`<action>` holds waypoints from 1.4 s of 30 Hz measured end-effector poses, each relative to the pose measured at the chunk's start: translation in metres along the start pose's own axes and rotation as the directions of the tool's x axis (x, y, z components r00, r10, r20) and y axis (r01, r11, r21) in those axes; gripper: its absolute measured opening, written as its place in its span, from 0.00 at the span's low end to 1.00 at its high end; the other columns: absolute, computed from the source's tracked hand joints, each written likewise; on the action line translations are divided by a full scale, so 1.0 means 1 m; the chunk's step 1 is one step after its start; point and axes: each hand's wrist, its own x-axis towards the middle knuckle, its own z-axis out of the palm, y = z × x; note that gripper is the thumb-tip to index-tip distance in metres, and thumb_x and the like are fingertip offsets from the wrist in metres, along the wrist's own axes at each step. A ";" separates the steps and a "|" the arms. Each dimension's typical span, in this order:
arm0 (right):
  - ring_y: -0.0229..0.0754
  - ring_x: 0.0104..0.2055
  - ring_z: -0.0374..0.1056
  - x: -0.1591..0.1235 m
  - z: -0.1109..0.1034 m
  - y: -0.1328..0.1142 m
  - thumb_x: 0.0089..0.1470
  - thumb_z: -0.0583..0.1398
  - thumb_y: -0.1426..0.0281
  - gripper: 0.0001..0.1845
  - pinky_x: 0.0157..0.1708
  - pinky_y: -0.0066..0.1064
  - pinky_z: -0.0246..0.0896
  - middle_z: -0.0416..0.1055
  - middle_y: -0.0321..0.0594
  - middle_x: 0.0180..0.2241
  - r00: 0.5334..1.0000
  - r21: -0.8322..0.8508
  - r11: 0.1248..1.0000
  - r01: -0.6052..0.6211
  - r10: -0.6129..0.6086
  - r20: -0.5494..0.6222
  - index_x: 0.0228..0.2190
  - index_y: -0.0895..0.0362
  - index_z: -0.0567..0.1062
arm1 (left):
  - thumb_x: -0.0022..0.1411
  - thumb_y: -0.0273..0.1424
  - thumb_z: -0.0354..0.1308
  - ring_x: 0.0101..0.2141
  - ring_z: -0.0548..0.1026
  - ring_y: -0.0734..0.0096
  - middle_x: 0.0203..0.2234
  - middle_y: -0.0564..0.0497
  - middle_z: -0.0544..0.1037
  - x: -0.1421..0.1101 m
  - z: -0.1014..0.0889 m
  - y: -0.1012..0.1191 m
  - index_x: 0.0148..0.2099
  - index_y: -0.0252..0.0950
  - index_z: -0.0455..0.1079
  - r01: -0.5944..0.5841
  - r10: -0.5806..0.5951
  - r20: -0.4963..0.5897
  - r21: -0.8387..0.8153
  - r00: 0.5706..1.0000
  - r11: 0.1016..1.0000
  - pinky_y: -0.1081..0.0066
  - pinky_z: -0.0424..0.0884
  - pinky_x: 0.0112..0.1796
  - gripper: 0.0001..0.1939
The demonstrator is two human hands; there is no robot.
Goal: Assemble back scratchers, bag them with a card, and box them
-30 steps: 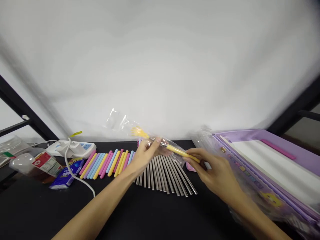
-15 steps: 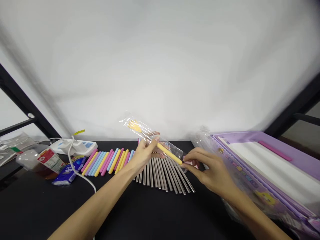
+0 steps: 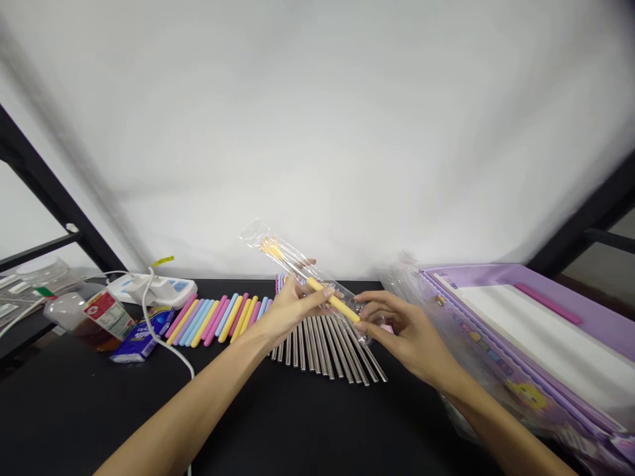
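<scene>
A yellow back scratcher lies sealed in a clear plastic bag, tilted with its small hand-shaped end up and to the left. My left hand grips the bag around the middle of the handle. My right hand pinches the bag's lower end, near the handle's tip. Behind my left hand, the row of coloured sticks is partly hidden, as are the upper ends of the fanned steel rods.
A purple board in plastic wrap lies to the right on the black table. At the left stand a power strip with a white cable, a blue packet, and a bottle with a red-and-white label.
The bagged back scratcher has tilted more steeply, its handle end moving left. My right hand has shifted left with it, bringing my hands closer together.
</scene>
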 end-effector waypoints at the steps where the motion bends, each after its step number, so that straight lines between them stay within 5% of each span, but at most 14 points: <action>1: 0.41 0.31 0.73 -0.001 0.001 -0.001 0.54 0.64 0.61 0.15 0.32 0.33 0.68 0.74 0.36 0.30 1.000 -0.002 1.000 -0.008 0.008 0.002 0.42 0.53 0.72 | 0.55 0.30 0.68 0.41 0.78 0.62 0.40 0.45 0.79 -0.001 0.000 0.000 0.64 0.42 0.49 0.010 -0.010 -0.006 0.005 1.000 1.000 0.62 0.75 0.41 0.42; 6: 0.40 0.31 0.73 -0.005 -0.002 -0.007 0.53 0.65 0.62 0.11 0.32 0.32 0.68 0.74 0.36 0.29 0.995 -0.021 1.000 -0.004 0.006 0.095 0.32 0.55 0.72 | 0.52 0.28 0.70 0.43 0.77 0.61 0.40 0.45 0.77 -0.001 -0.004 0.004 0.66 0.41 0.50 0.042 -0.038 -0.077 0.054 0.996 0.998 0.60 0.76 0.42 0.45; 11: 0.43 0.40 0.73 -0.009 -0.010 -0.013 0.49 0.68 0.62 0.18 0.42 0.36 0.69 0.77 0.40 0.38 0.958 0.060 0.997 0.040 -0.055 0.281 0.42 0.54 0.76 | 0.52 0.31 0.71 0.42 0.78 0.59 0.40 0.44 0.78 0.002 -0.016 0.008 0.60 0.37 0.61 0.086 -0.085 -0.010 0.068 0.996 0.994 0.57 0.77 0.43 0.35; 14: 0.40 0.34 0.70 -0.009 -0.008 -0.016 0.55 0.64 0.61 0.09 0.35 0.33 0.66 0.74 0.38 0.31 0.973 -0.069 0.985 0.158 -0.143 0.183 0.33 0.54 0.79 | 0.52 0.32 0.70 0.41 0.79 0.59 0.38 0.44 0.78 0.001 -0.017 0.005 0.51 0.34 0.67 0.092 -0.097 0.051 0.087 0.994 0.992 0.57 0.76 0.44 0.26; 17: 0.41 0.39 0.67 -0.009 -0.003 -0.015 0.56 0.63 0.61 0.09 0.39 0.34 0.64 0.69 0.40 0.36 0.972 -0.166 0.960 0.227 -0.213 0.098 0.30 0.54 0.77 | 0.53 0.30 0.70 0.40 0.79 0.62 0.37 0.47 0.77 -0.002 -0.012 0.003 0.55 0.36 0.65 0.115 -0.123 0.119 0.070 0.985 0.991 0.53 0.75 0.46 0.28; 20: 0.44 0.48 0.65 -0.008 0.002 -0.011 0.57 0.61 0.61 0.10 0.46 0.36 0.64 0.66 0.43 0.45 0.987 -0.024 0.989 0.147 -0.145 0.072 0.31 0.54 0.74 | 0.53 0.28 0.69 0.41 0.78 0.63 0.39 0.48 0.76 -0.004 -0.008 0.003 0.62 0.40 0.58 0.120 -0.128 0.102 0.083 0.986 0.989 0.54 0.74 0.47 0.37; 26: 0.38 0.33 0.69 -0.006 0.008 -0.009 0.53 0.64 0.60 0.13 0.37 0.33 0.66 0.71 0.36 0.30 0.983 0.225 0.961 -0.161 0.136 0.125 0.30 0.56 0.72 | 0.53 0.31 0.69 0.40 0.78 0.61 0.42 0.43 0.77 -0.003 -0.008 0.007 0.65 0.40 0.54 0.018 -0.040 0.080 0.251 0.996 0.968 0.60 0.77 0.40 0.41; 31: 0.39 0.32 0.71 -0.004 0.009 -0.007 0.49 0.67 0.60 0.13 0.37 0.32 0.67 0.73 0.36 0.28 0.986 0.252 0.954 -0.160 0.164 0.008 0.29 0.57 0.74 | 0.49 0.36 0.72 0.35 0.79 0.62 0.37 0.43 0.78 -0.002 0.000 0.006 0.64 0.36 0.55 -0.013 0.036 -0.065 0.324 0.997 0.946 0.60 0.79 0.38 0.44; 34: 0.39 0.32 0.71 -0.004 0.010 -0.003 0.49 0.68 0.60 0.13 0.36 0.31 0.67 0.74 0.36 0.28 0.985 0.282 0.949 -0.140 0.162 -0.057 0.29 0.56 0.74 | 0.50 0.36 0.72 0.38 0.79 0.62 0.39 0.43 0.78 -0.004 0.004 0.002 0.68 0.37 0.48 -0.007 0.055 -0.157 0.292 0.986 0.956 0.58 0.76 0.45 0.50; 37: 0.38 0.31 0.71 -0.005 0.012 0.001 0.49 0.68 0.61 0.13 0.35 0.30 0.67 0.74 0.36 0.27 0.983 0.306 0.944 -0.124 0.159 -0.095 0.29 0.56 0.73 | 0.49 0.32 0.73 0.41 0.79 0.63 0.46 0.43 0.75 -0.005 0.003 -0.003 0.69 0.44 0.47 0.004 0.013 -0.074 0.227 0.997 0.974 0.56 0.74 0.49 0.52; 42: 0.38 0.30 0.70 -0.006 0.014 0.008 0.48 0.69 0.63 0.14 0.33 0.30 0.66 0.71 0.33 0.26 0.976 0.289 0.949 -0.127 0.172 -0.134 0.30 0.54 0.70 | 0.51 0.29 0.71 0.38 0.79 0.61 0.42 0.45 0.74 -0.004 0.001 -0.011 0.70 0.51 0.38 -0.019 0.009 0.059 0.170 0.998 0.985 0.51 0.76 0.44 0.55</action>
